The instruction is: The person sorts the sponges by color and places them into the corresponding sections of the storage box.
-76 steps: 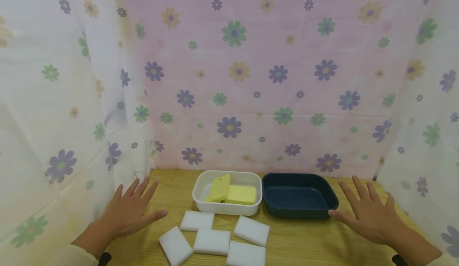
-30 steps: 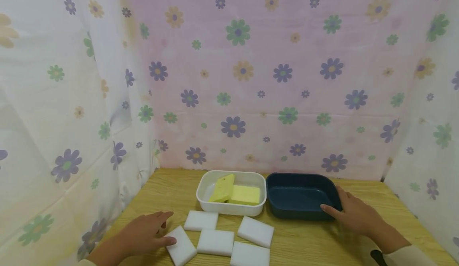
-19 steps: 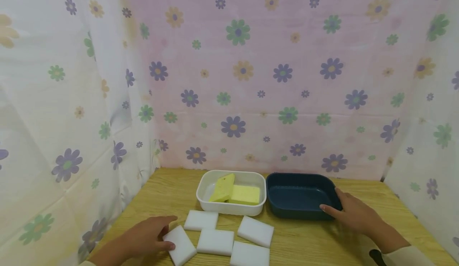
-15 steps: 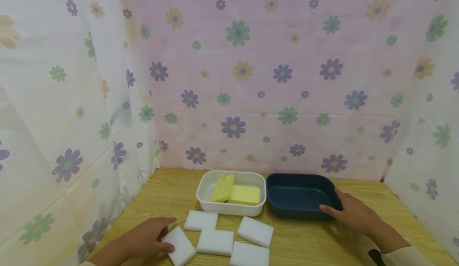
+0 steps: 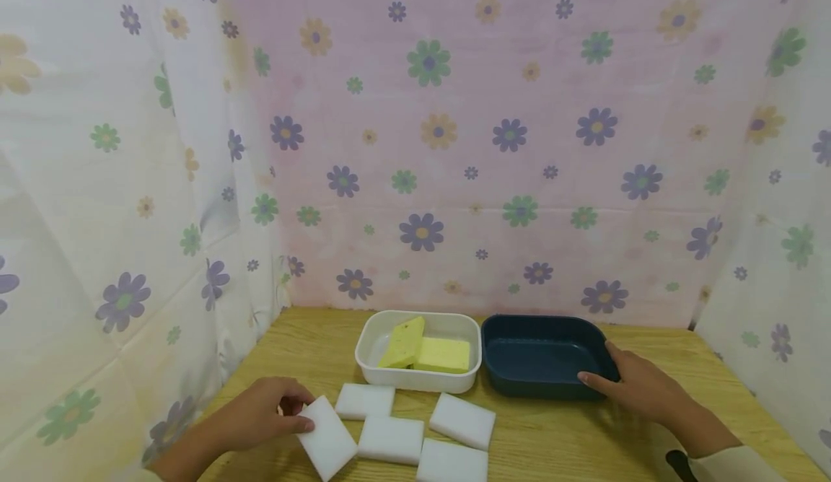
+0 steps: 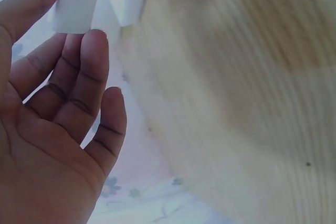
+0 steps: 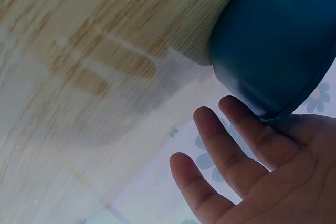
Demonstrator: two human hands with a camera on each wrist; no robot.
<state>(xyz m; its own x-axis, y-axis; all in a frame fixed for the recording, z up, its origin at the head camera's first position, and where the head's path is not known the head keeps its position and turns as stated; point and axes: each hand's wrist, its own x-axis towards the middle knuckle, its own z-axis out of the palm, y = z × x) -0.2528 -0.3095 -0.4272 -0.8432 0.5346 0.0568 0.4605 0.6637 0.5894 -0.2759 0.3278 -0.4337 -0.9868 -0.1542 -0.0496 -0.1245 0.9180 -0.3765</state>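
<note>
My left hand (image 5: 260,413) pinches a white sponge block (image 5: 327,439) between thumb and fingers, its upper end raised and tilted. In the left wrist view, the sponge (image 6: 79,3) sits at the fingertips while the little finger stays free. My right hand (image 5: 649,388) holds the right end of a dark blue container (image 5: 542,388), thumb over its rim. Several of that hand's fingers (image 7: 215,135) extend apart below the container wall (image 7: 273,45) in the right wrist view. Nothing shows inside the container.
Several more white sponges (image 5: 391,439) lie on the wooden table (image 5: 552,446), right of the held one. Behind them, a white container (image 5: 418,379) holds two yellow sponges (image 5: 441,354) and stands against the blue one. Flowered cloth (image 5: 422,179) encloses the back and sides.
Both hands have come inward from spread-open poses. The right hand has taken the blue container's end; the left has pinched the leftmost white sponge and lifted it slightly.
</note>
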